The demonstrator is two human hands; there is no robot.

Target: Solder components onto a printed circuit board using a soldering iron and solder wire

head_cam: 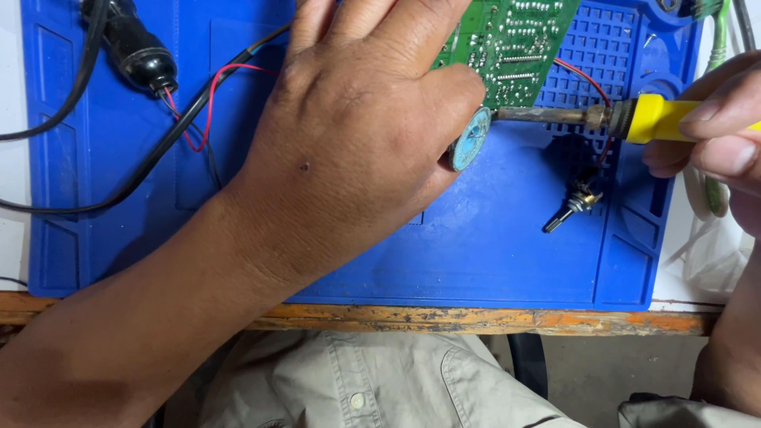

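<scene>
My left hand (357, 135) lies over the blue work mat (507, 238), its fingers on a green circuit board (515, 43) and a small round blue-green tin (469, 140) tucked under the thumb. My right hand (713, 127) grips the yellow handle of a soldering iron (650, 117). The iron's metal tip reaches left and touches the rim of the tin, just below the board's edge. A red wire runs from the board to a small potentiometer (577, 204) lying on the mat.
A black plug-like part (135, 47) with red and black wires lies at the mat's upper left. Black cables cross the left side. The worn wooden table edge (476, 319) runs below the mat. A green cable (717, 40) hangs at the right.
</scene>
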